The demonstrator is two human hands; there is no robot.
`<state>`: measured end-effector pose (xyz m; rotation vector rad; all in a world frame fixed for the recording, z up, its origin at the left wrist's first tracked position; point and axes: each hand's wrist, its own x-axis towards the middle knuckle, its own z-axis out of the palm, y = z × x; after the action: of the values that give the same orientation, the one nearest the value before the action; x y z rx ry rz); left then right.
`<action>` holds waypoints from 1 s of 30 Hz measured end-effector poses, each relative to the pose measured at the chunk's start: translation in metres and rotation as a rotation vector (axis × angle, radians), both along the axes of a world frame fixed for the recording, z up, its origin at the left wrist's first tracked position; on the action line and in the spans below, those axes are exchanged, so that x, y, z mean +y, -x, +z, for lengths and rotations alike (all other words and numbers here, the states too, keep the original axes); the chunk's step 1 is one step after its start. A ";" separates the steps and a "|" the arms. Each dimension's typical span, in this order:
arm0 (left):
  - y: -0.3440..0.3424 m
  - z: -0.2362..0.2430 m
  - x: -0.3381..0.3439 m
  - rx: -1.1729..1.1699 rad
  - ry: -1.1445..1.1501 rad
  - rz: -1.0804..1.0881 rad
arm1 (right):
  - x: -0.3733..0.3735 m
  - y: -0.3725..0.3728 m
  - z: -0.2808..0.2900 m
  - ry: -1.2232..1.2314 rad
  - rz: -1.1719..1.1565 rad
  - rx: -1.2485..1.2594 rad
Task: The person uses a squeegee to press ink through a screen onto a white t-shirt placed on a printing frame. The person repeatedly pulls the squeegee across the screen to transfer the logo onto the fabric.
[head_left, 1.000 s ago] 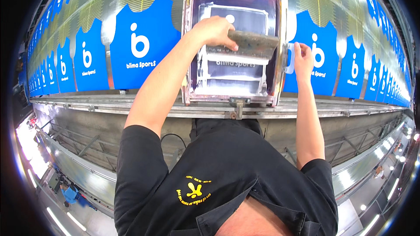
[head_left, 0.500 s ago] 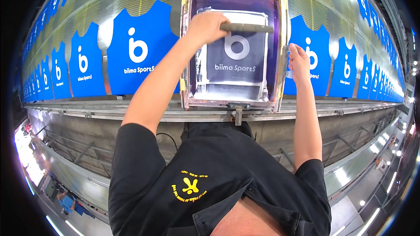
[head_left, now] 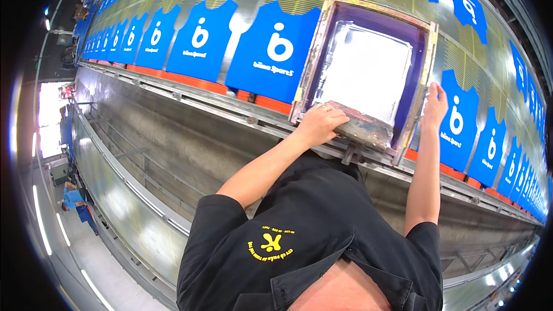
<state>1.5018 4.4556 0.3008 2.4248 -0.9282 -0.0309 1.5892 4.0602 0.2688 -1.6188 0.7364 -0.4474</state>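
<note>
A wooden screen printing frame (head_left: 314, 55) with a purple border lies tilted in view on the long table. White ink (head_left: 368, 66) covers the middle of its mesh. My left hand (head_left: 320, 124) is closed on the left end of a squeegee (head_left: 368, 128), a wide, stained blade lying across the near end of the screen. At the frame's right rail is my right hand (head_left: 435, 106), its fingers bent against the outer edge. Printed blue fabric panels flank the frame, one on the left (head_left: 262, 83) and one on the right (head_left: 458, 129).
More blue panels (head_left: 199, 40) run in rows along the table both ways. A metal rail (head_left: 190, 95) follows the table's near edge, close to my body. Behind me stands another long table (head_left: 121, 178). A person in blue (head_left: 75, 197) is far off at the left.
My left hand has drawn the squeegee from the far part of the screen to its near end. White ink now covers the dark design. The whole view has rotated.
</note>
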 end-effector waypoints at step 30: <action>-0.431 0.012 0.225 0.103 -0.387 -0.099 | 0.328 -0.083 -0.058 0.053 0.018 0.416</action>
<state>1.9327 4.6806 0.3131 2.6912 -1.0748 -0.4025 1.6725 4.3879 0.2111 -1.7899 1.0246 -0.1148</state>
